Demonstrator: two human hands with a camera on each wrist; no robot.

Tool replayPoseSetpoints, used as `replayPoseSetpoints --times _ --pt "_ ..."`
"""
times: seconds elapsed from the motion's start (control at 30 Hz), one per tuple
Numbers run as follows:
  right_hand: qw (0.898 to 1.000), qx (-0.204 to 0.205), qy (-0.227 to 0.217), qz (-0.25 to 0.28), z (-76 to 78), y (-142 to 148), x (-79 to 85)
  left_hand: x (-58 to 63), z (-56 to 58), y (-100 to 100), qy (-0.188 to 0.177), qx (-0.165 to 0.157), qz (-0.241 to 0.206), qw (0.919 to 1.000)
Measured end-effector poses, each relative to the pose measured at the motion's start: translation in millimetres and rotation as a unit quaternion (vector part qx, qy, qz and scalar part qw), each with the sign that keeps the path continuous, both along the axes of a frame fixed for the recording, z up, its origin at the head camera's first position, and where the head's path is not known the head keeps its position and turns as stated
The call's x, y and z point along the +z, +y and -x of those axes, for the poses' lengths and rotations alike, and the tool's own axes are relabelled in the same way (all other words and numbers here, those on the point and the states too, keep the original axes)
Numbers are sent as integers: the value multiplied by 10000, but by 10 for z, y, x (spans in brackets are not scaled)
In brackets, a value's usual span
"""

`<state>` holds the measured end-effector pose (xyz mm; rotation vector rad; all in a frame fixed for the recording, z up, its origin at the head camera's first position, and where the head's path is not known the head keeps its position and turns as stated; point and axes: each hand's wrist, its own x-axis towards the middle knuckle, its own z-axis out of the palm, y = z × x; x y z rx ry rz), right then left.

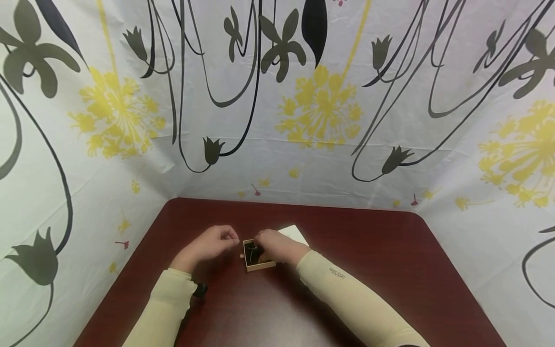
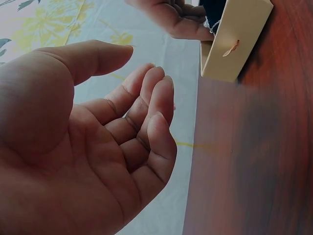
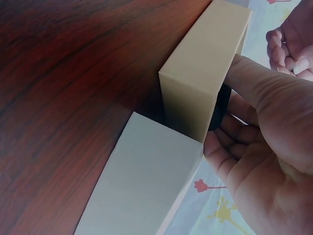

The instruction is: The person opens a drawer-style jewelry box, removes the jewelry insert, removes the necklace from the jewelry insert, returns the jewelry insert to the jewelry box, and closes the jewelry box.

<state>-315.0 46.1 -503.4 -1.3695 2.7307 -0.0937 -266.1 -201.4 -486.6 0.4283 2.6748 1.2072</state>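
Observation:
A small cream drawer box (image 1: 262, 266) sits on the table, its top facing up. Inside it is a black insert (image 3: 221, 108) with a thin silver chain (image 2: 214, 26) on it. The right hand (image 1: 279, 246) reaches in from the right side, and its thumb and fingers pinch the insert, part of which stands above the rim. What the fingertips do inside is partly hidden. To the left of the box, the left hand (image 1: 215, 242) hovers palm inward with loosely curled fingers, touching nothing. A small ribbon tab (image 2: 231, 49) shows on the box's side wall.
Behind and right of the box lies a white box sleeve (image 1: 295, 233), partly covered by the right hand. The dark red table (image 1: 360, 241) meets a flower-patterned cloth (image 1: 260, 120) at its back and sides. A black band (image 1: 200, 290) is on the left wrist.

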Motion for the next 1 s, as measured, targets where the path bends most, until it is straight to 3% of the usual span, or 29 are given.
replayPoseSetpoints --times 1.0 --pt "9992 -53 56 381 -19 44 69 -22 5 -5 31 -33 15 10000"
